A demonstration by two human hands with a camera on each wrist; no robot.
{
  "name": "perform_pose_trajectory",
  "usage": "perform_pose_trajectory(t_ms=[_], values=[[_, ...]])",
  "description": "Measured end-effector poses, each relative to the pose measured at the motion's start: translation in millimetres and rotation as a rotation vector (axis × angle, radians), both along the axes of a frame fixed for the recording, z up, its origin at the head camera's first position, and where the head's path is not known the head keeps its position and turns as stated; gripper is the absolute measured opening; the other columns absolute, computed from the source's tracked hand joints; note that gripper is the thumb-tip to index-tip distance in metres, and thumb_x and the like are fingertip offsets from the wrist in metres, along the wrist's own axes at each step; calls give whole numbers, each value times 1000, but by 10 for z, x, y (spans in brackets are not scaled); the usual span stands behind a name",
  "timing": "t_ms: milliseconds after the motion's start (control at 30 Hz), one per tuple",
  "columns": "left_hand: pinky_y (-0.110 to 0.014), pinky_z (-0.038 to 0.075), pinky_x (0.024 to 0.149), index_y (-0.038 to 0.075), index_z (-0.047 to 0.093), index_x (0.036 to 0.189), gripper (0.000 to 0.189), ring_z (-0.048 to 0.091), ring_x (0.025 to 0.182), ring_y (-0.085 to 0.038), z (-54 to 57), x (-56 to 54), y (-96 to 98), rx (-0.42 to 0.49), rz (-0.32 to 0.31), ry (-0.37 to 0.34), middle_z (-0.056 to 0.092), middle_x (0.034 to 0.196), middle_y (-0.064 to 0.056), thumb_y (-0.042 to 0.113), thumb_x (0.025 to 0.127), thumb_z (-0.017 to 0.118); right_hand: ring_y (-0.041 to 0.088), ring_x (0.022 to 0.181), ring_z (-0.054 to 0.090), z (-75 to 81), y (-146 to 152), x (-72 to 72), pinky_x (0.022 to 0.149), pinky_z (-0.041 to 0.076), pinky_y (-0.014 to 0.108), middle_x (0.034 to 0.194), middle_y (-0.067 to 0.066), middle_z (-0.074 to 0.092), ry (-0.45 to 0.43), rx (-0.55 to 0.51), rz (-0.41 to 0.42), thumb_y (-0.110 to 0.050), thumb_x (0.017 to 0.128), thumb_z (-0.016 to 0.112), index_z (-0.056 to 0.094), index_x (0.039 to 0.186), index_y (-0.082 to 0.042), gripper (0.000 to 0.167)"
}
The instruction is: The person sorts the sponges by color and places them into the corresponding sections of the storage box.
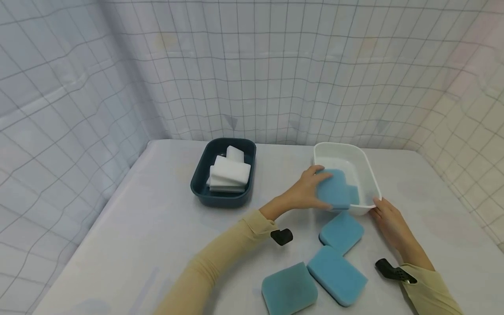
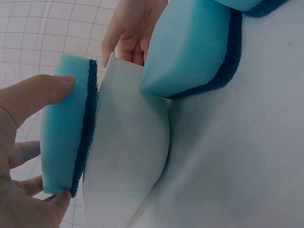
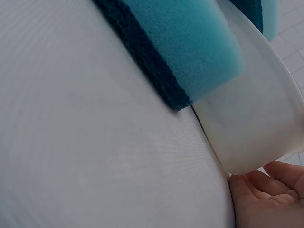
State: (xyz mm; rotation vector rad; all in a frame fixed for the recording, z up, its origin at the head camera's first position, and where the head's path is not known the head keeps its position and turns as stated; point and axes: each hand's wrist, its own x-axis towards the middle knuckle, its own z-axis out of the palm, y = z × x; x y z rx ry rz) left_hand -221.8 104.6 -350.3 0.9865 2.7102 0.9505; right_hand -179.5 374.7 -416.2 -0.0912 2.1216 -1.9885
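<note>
The held sponge (image 1: 334, 188) is over the near left part of the white tub (image 1: 370, 175), its dark scouring face turned down. The left hand (image 1: 303, 192) pinches it by the edges, thumb on one side and fingers on the other; whether the sponge touches the rim, I cannot tell. Beneath it, a second blue sponge (image 1: 354, 195) shows inside the tub. The right hand (image 1: 389, 222) grips the tub's near right corner, thumb at the rim and fingers bent against the outer wall.

To do this well, I would keep that corner steady, bring the sponge fully inside the rim and level before loosening the pinch, and use the bare far end rather than stacking. Three loose sponges (image 1: 341, 232) lie on the table (image 1: 118, 245) in front, the farthest just beside the tub, so sliding the tub nearer could nudge it. Well left, a dark tub (image 1: 222, 201) holds white blocks (image 1: 232, 169).
</note>
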Motion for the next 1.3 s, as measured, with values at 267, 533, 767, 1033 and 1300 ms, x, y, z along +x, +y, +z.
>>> perform_pose_trajectory(t_ms=[267,533,767,1033,1300], values=[[-36,40,107,17,39,143,83,26,139,-28,19,-31,109,-6,23,28,21,153,-10,35,73,79,35,144,-8,-25,22,8,117,19,18,156,21,-14,29,12,22,-43,101,29,-12,148,1,76],[-35,40,107,14,40,142,78,29,138,-28,6,-92,226,12,42,44,24,152,-13,31,76,77,36,144,-7,-26,15,2,120,11,31,156,21,-14,33,26,14,-45,100,29,-12,148,0,77],[-30,41,107,12,42,140,67,34,136,-25,-24,-84,266,9,82,41,29,149,-13,24,82,72,38,144,-7,-13,-4,17,120,11,30,155,24,-13,33,22,6,-44,101,29,-11,148,1,77],[-31,44,104,11,46,138,62,40,132,-25,-47,-56,223,38,105,77,35,145,-13,21,82,72,36,144,-7,-17,-8,-13,119,10,31,156,22,-14,30,20,1,-43,101,29,-11,148,1,76],[-30,44,103,9,44,138,63,44,126,-23,-52,-49,178,54,87,90,39,140,-14,21,83,72,37,144,-6,-36,13,6,113,24,13,155,24,-12,47,16,20,-43,101,29,-11,147,3,76]])
